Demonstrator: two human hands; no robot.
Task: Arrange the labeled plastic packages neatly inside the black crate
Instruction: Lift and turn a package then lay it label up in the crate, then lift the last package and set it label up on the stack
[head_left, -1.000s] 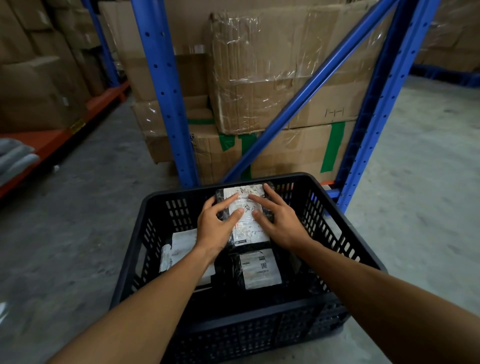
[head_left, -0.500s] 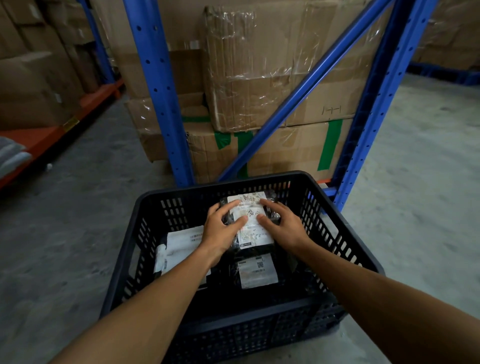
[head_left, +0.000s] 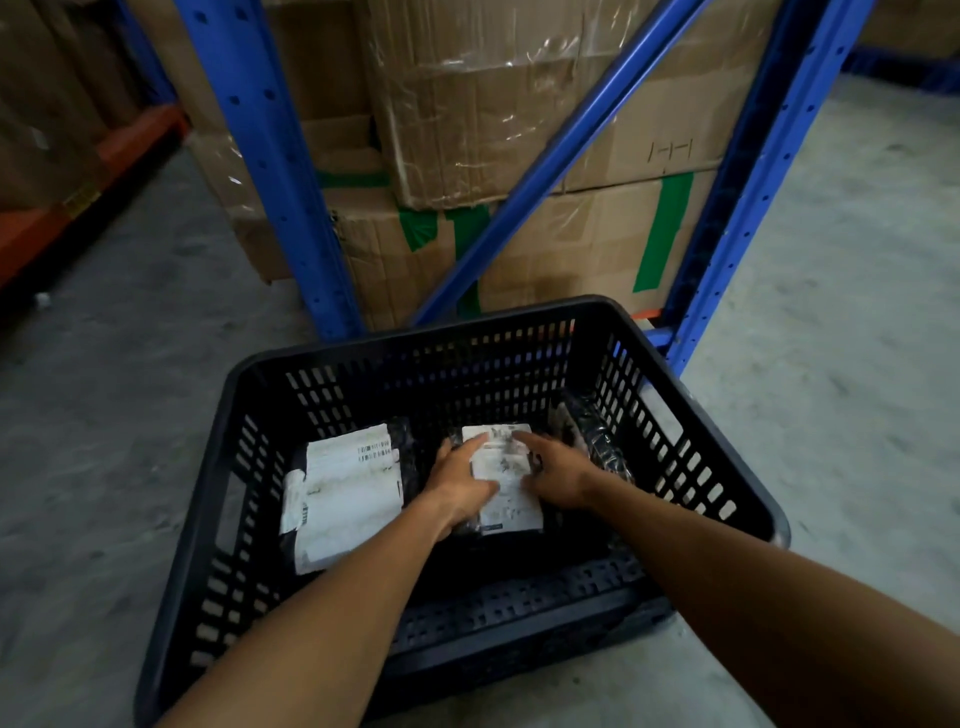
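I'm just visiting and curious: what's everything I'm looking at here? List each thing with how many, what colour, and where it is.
black crate: one, black slatted plastic, on the floor in the foreground.
middle package: one, dark plastic with a white label, in the crate's centre, under both hands.
left package: one, dark with a large white label, lying flat in the crate's left part.
right package: one, dark shiny plastic, against the crate's right wall; no label visible.
rack posts: several, blue, behind the crate.
cardboard boxes: several, brown, some with green tape, stacked in the rack.
floor: grey concrete.
left hand: one, on the middle package's left edge.
right hand: one, on its right edge.
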